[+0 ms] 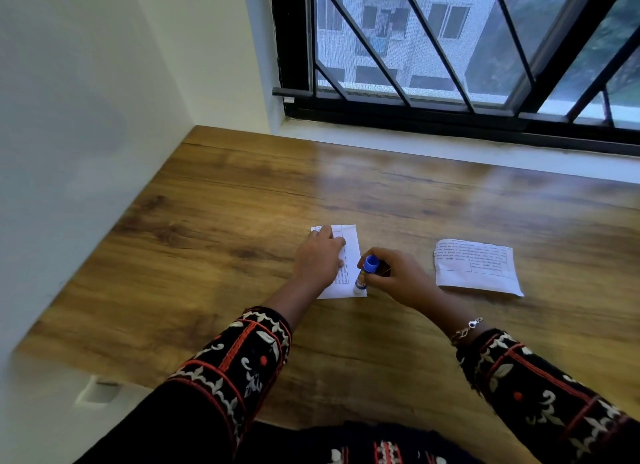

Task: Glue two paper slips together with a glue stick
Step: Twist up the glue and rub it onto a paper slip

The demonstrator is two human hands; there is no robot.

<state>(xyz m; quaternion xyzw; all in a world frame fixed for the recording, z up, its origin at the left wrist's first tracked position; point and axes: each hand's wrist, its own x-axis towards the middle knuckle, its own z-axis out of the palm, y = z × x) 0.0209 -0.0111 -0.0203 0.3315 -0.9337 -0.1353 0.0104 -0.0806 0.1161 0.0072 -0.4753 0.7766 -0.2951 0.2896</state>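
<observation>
Your right hand [398, 276] holds the glue stick [365, 273] upright on the near slip [348, 255]; your left hand [320, 255] lies flat, pinning it. Second slip [476, 266] waits right.

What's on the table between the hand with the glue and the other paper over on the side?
Nothing: in the head view, only bare wooden table lies between the right hand holding the glue stick and the other paper slip.
</observation>
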